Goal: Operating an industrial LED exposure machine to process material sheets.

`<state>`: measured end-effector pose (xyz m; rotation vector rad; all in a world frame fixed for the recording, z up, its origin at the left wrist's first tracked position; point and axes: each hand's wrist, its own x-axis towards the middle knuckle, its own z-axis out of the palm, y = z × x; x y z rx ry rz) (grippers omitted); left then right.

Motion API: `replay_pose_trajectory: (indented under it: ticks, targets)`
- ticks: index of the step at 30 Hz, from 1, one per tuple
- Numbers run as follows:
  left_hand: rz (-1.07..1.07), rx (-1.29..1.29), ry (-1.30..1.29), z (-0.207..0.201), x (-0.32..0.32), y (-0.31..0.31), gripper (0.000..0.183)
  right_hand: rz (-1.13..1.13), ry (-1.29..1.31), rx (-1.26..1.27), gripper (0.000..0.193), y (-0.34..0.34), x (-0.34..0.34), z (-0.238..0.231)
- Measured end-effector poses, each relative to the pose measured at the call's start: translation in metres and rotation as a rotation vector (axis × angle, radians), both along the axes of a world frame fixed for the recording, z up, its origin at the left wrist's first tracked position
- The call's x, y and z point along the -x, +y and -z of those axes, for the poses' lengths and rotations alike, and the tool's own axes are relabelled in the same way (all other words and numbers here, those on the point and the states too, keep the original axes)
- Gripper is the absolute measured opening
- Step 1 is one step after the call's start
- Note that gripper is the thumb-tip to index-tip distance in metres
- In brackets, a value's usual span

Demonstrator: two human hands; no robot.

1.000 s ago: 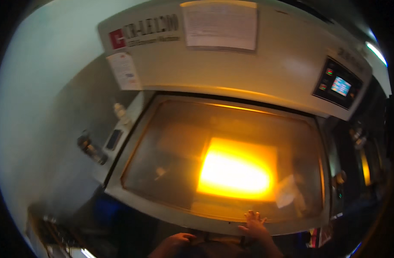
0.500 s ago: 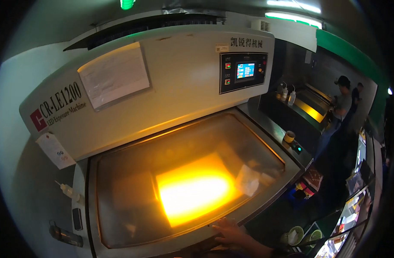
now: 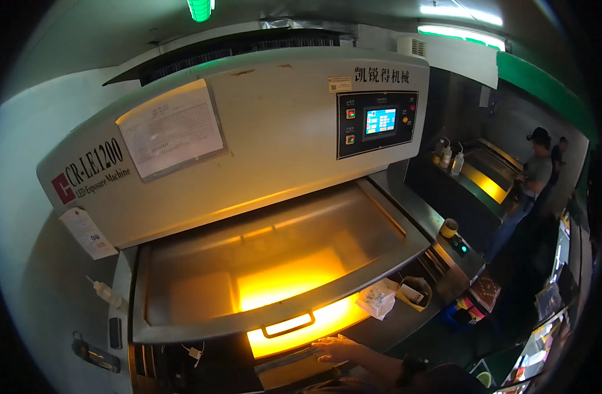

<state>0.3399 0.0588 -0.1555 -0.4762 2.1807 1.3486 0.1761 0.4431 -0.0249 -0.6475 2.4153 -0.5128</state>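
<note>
My right hand point(image 3: 337, 348) reaches in from the lower right, palm down with its fingers stretched out and nothing in them. It is beside the near edge of a glowing yellow light panel point(image 3: 268, 343); whether it touches the surface, I cannot tell. Just beyond it is the black bar handle point(image 3: 289, 324) on a framed, see-through cover point(image 3: 209, 279) of a large grey exposure machine point(image 3: 275, 131). The handle and my fingers are apart. My left hand is not in view.
Right of the panel are a crumpled white bag point(image 3: 378, 299) and an open round container point(image 3: 414, 292). A tape roll point(image 3: 449, 228) sits on the side ledge. At left are a squeeze bottle point(image 3: 104, 290), a phone point(image 3: 115, 333) and a dark bottle point(image 3: 94, 354). A person point(image 3: 538, 161) stands at another machine.
The framed cover has slid away from me, toward the machine, baring the front strip of the lit panel, the white bag and the container. My right hand stays near the front edge, fingers stretched out.
</note>
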Motion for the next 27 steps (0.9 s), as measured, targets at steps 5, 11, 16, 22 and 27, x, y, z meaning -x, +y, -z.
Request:
replay_pose_trajectory:
  ticks: [5, 11, 16, 22, 27]
  targets:
    - [-0.148, 0.087, -0.023, -0.007, -0.044, 0.017, 0.047, -0.2, -0.006, -0.098, 0.068, 0.005, 0.056, 0.054]
    - [-0.28, 0.181, -0.121, -0.018, -0.105, 0.034, 0.044, -0.16, -0.175, -0.159, 0.065, -0.022, 0.124, 0.044]
    - [-0.302, 0.203, -0.165, -0.017, -0.13, 0.036, 0.042, -0.091, 0.195, 0.05, 0.072, -0.076, 0.149, 0.083]
    - [-0.355, 0.059, -0.151, 0.003, -0.133, -0.007, 0.041, 0.151, 0.484, 0.007, 0.076, -0.114, 0.124, 0.088]
    - [-0.194, 0.012, -0.021, 0.018, -0.112, -0.098, 0.052, 0.189, 0.702, -0.087, 0.053, -0.134, 0.05, 0.088]
